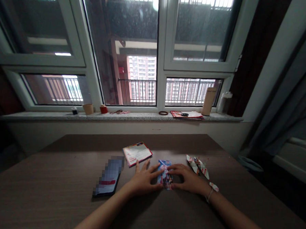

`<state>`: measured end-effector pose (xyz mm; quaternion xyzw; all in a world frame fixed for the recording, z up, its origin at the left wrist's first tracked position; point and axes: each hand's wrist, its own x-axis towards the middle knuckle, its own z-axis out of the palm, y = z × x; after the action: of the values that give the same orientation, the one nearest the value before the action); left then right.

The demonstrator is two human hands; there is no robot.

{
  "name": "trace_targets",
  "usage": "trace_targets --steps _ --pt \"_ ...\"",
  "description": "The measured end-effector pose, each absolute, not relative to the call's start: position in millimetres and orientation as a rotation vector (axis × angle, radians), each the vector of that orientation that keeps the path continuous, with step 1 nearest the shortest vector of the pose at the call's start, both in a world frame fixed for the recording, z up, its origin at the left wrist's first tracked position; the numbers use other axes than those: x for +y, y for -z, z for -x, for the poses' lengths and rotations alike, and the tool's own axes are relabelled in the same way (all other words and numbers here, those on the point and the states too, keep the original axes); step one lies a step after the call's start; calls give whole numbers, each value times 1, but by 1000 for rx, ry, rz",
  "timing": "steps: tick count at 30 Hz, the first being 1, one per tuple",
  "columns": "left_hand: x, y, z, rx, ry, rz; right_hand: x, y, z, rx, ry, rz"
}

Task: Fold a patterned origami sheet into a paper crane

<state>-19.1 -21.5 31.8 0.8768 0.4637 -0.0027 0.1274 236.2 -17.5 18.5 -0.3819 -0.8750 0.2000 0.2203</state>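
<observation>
A small blue printed card or packet [164, 175] with white characters and a colourful picture lies flat on the brown table, between my two hands. My left hand [145, 178] is open at its left edge, fingers spread, with the thumb and forefinger touching that side. On the other side, my right hand [188, 179] rests with its fingertips on the upper right part and its thumb near the lower right corner; its thumb and fingers are apart. Folded pieces of white and red printed paper [198, 166] lie just beyond my right hand. A white-bordered stack of paper sheets [137, 153] lies past my left fingers.
A phone [110, 177] with a partly blurred screen lies left of my left forearm. Along the stone windowsill [142, 117] stand a paper cup [88, 108], a red spool-like object [103, 109], scissors [184, 114] on papers, a tan bottle [209, 102] and a pale bottle [224, 103].
</observation>
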Motion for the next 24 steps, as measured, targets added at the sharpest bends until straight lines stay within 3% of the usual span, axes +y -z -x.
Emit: trace_targets --steps 24 --pt "-21 -28 20 1346 -64 -2564 -10 -7 -240 -2383 -585 1080"
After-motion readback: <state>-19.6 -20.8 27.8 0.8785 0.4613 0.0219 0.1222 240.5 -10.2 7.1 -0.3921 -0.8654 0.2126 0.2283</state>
